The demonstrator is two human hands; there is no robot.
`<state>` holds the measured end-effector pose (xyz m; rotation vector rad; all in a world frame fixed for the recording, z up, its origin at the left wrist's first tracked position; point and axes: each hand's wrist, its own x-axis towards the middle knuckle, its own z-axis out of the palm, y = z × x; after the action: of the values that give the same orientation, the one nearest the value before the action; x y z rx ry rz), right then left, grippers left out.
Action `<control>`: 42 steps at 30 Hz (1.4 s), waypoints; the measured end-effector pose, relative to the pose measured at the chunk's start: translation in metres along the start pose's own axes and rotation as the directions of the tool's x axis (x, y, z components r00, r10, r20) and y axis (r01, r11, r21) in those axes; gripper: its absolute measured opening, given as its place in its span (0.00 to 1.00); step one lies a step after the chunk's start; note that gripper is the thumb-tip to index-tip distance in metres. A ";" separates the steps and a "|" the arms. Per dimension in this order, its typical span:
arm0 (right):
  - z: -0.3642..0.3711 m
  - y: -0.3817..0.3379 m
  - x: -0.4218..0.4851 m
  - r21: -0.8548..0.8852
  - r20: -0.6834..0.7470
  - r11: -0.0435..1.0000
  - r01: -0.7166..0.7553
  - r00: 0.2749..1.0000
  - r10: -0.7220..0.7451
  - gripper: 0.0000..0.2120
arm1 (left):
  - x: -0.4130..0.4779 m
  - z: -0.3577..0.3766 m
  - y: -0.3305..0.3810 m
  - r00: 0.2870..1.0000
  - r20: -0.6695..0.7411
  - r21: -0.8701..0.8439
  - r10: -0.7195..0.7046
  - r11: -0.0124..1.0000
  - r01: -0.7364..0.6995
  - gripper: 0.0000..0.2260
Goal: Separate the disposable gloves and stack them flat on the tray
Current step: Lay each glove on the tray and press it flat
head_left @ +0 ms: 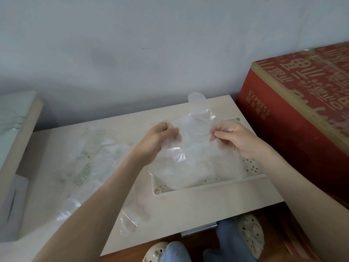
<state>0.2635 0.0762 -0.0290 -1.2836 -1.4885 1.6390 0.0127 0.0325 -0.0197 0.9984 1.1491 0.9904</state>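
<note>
A: Obs. 1, where is the item?
B: One clear glove (196, 133) is held in the air over the tray (207, 186), its finger end pointing to 12 o'clock. Below it a stack (198, 171) of clear film already lies on the tray.

A: The grip?
B: The left hand (160, 137) has its fingers curled in, nipping the glove's 9 o'clock edge. It is blurred, so I cannot tell which fingers. The right hand (236, 138) pinches the 3 o'clock edge between thumb and forefinger (221, 134), with the other fingers folded under.

A: Why hold it that way?
B: My reading is that pulling the two edges apart keeps the film taut, so it can go down flat and square on the stack.

A: Surroundings?
B: The tray sits on a pale table (179, 208). At 9 o'clock of it lies a crumpled clear packet (83, 167), probably the supply, kept within the left hand's reach. At 7 o'clock a loose glove (132, 218) lies near the table's edge.

A: Any writing?
B: The packet's green print is too blurred to read. The red box (292, 129) at 3 o'clock reads "EXPRESS", with Chinese characters I cannot make out.
</note>
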 end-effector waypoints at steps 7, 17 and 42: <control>-0.009 0.017 -0.007 -0.142 -0.053 0.982 -0.124 0.992 0.118 0.10 | 0.002 -0.013 0.006 0.968 -0.196 0.286 0.159 0.953 -0.098 0.08; -0.008 0.020 -0.014 -0.161 -0.102 0.974 -0.162 0.984 0.147 0.09 | -0.002 -0.006 0.010 0.732 -0.453 0.594 0.509 0.784 -0.178 0.10; -0.010 0.006 -0.023 0.182 -0.049 0.958 -0.219 0.972 0.232 0.10 | -0.013 0.000 0.010 0.989 0.032 0.382 -0.146 0.916 0.123 0.10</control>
<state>0.2820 0.0581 -0.0273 -1.4373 -1.1611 1.8047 0.0101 0.0225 -0.0069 1.2281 1.3708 0.6329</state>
